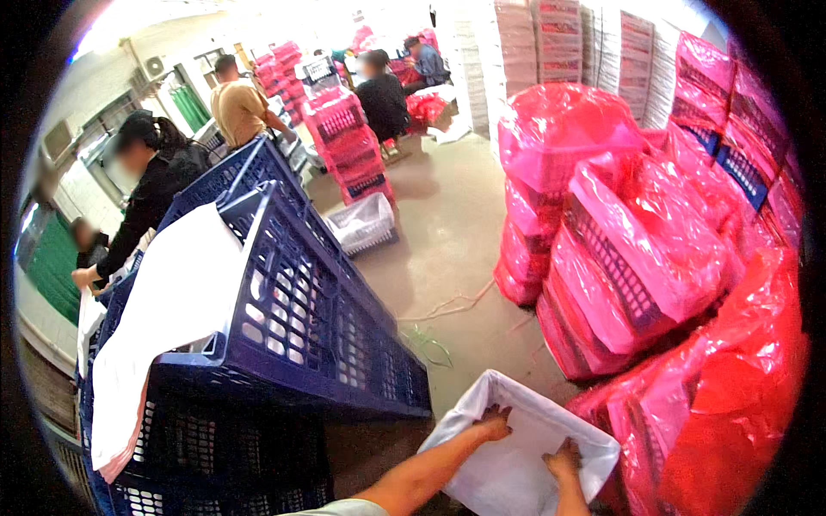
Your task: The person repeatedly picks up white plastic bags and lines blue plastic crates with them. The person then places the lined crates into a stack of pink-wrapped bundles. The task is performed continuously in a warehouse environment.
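Observation:
A crate lined with white plastic (525,464) lies low at the bottom centre, its outer sides mostly covered by the liner. Both of my bare hands are inside it, on the white lining. My left hand (492,423) reaches in near the far left corner, fingers apart and holding nothing. My right hand (563,457) is near the right side, fingers spread and slightly bent, with nothing visible in it. Left of them stand tall blue plastic crates (318,335), with white sheets (172,292) draped over the front edge.
Piles of crates in pink bags (641,249) crowd the right. A co-worker in black (155,198) works at the left, others (237,112) farther back. A lined crate (361,228) sits on the concrete floor (439,301), where loose straps lie. White stacks (559,43) stand behind.

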Demonstrator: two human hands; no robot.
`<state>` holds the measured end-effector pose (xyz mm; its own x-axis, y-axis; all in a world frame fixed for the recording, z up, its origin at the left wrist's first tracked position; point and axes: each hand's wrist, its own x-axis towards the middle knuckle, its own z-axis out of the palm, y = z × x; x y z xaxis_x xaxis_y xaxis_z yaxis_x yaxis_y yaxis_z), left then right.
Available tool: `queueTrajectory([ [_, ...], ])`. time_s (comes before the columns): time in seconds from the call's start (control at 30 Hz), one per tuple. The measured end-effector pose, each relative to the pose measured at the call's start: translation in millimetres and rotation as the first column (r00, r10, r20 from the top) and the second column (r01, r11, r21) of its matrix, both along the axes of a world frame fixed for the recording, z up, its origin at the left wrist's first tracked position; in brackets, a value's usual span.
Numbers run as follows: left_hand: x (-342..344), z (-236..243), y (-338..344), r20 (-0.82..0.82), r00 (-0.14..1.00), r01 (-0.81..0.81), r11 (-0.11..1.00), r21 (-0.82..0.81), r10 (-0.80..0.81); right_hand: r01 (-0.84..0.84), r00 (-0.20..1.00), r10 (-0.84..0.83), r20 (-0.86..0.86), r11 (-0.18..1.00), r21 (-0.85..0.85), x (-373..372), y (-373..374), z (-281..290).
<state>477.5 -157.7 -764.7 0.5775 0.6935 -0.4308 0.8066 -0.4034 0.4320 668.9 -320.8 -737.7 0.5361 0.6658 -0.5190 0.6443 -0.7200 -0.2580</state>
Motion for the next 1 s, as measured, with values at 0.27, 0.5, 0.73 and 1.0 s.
queueTrajectory([
  [0.27,-6.9,105.0,-29.6,-0.216,0.971,0.02,0.933,-0.36,-0.104,-0.11,0.974,0.021,-0.224,0.913,-0.394,-29.5,-45.7,72.7],
  [0.5,-50.1,93.6,-36.8,-0.209,0.952,0.121,0.9,-0.419,-0.226,-0.19,0.917,0.184,-0.355,0.982,0.017,-62.1,-65.8,94.9],
  [0.73,-144.2,198.6,-61.1,0.353,0.878,-0.447,0.817,0.364,0.323,0.133,0.792,-0.466,0.393,0.761,0.634,-79.6,-136.1,203.9],
  [1.0,-166.4,84.7,-68.6,0.01,0.551,-0.698,0.468,-0.542,0.834,0.944,0.288,-0.761,-0.581,0.124,0.305,-95.1,-197.7,73.8],
])
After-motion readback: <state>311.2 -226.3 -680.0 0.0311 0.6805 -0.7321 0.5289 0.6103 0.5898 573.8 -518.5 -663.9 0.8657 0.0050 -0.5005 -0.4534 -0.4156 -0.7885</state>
